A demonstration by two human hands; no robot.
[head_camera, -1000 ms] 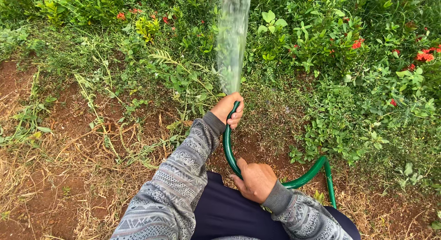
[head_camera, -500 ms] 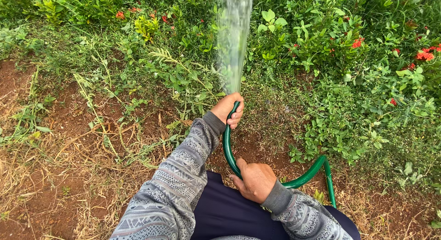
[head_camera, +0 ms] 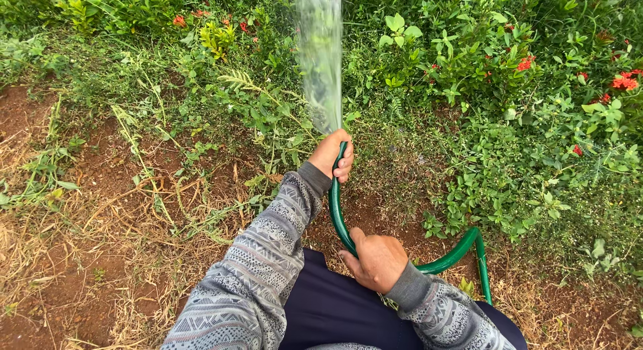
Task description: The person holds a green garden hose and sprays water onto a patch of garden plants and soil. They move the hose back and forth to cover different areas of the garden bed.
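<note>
We hold the green hose (head_camera: 337,209) in both hands: left hand (head_camera: 333,156) with fingers wrapped around the nozzle end, right hand (head_camera: 376,259) clamped lower. The hose looks flexible, wet, likely slippery; water spray (head_camera: 320,62) arcs over the flowering plants (head_camera: 509,75).

No packages, labels, signs or screens in view; only garden ground.

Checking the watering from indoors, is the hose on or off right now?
On. A stream of water sprays from the green hose end held in the left hand, toward the plants.
</note>
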